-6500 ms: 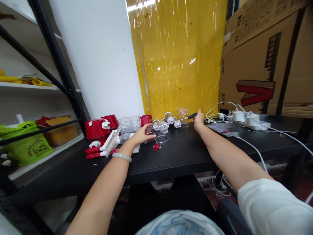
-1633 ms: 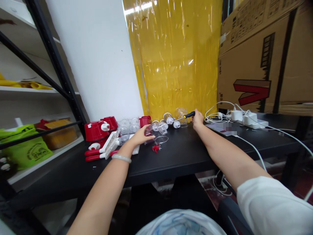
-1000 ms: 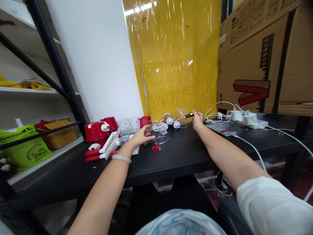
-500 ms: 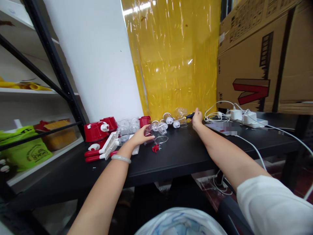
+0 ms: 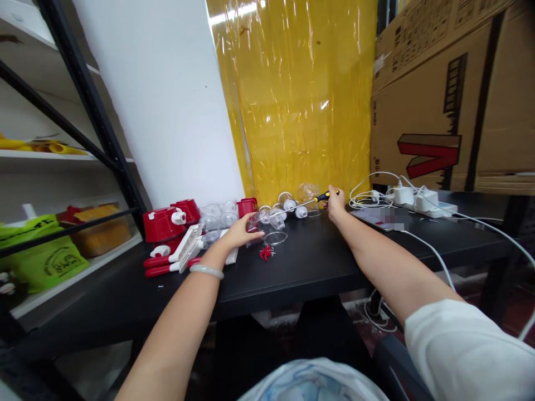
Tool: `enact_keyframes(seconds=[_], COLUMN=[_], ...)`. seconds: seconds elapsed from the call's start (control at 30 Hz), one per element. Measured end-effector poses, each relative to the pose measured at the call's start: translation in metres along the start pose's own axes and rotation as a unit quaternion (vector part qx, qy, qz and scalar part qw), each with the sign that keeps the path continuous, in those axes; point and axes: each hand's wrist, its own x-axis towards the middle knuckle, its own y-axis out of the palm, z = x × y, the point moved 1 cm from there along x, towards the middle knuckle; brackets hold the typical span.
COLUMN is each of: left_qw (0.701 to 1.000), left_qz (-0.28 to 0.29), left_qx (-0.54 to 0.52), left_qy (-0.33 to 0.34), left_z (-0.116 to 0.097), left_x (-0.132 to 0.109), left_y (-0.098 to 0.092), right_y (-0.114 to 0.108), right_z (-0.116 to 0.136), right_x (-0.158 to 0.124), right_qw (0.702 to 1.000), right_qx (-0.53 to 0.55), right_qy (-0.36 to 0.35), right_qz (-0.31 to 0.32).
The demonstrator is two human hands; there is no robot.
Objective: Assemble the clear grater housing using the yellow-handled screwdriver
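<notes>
My left hand [image 5: 239, 232] is wrapped round a clear plastic cup-like part [image 5: 259, 224] lying on the black table [image 5: 317, 262]. My right hand [image 5: 335, 204] grips the yellow-and-black handle of a screwdriver [image 5: 324, 196], whose thin shaft runs left to the clear part. A small red piece [image 5: 266, 253] lies just in front of the clear part. A clear ring [image 5: 276, 238] rests beside it.
Red lids [image 5: 163, 221], white and red parts [image 5: 184, 252] and several clear cups [image 5: 217, 213] crowd the table's left. Chargers and white cables [image 5: 412, 199] and a phone [image 5: 378, 216] lie at the right. A cardboard box [image 5: 451, 94], yellow film [image 5: 298, 94] and shelving [image 5: 50, 184] surround the table.
The screwdriver handle in my right hand has shifted slightly while my left hand has stayed on the clear part. The view has drifted a little.
</notes>
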Motion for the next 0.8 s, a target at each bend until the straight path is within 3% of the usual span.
enact_keyframes(seconds=[0.23,0.37,0.6,0.8], left_qw=[1.000,1.000,1.000,1.000], left_qz=[0.003,0.004,0.004,0.003], left_qx=[-0.001,-0.003,-0.006,-0.004], left_qy=[-0.002,-0.007,-0.003,-0.002], left_z=[-0.0035,-0.0049,-0.0025,0.0002], left_x=[0.0002,-0.0002,0.0005,0.0015], left_y=[-0.0007,-0.0007,-0.0003,-0.0001], right_y=[-0.0007,-0.0003,-0.0002,-0.0014], right_z=[0.0024,0.0036,0.0011,0.0038], right_x=[0.0013,0.0037,0.0012,-0.0005], right_qw=[0.995,0.995,1.000,0.995], right_qx=[0.068,0.083,0.011,0.073], right_qy=[0.065,0.060,-0.002,0.057], right_qz=[0.025,0.010,0.002,0.038])
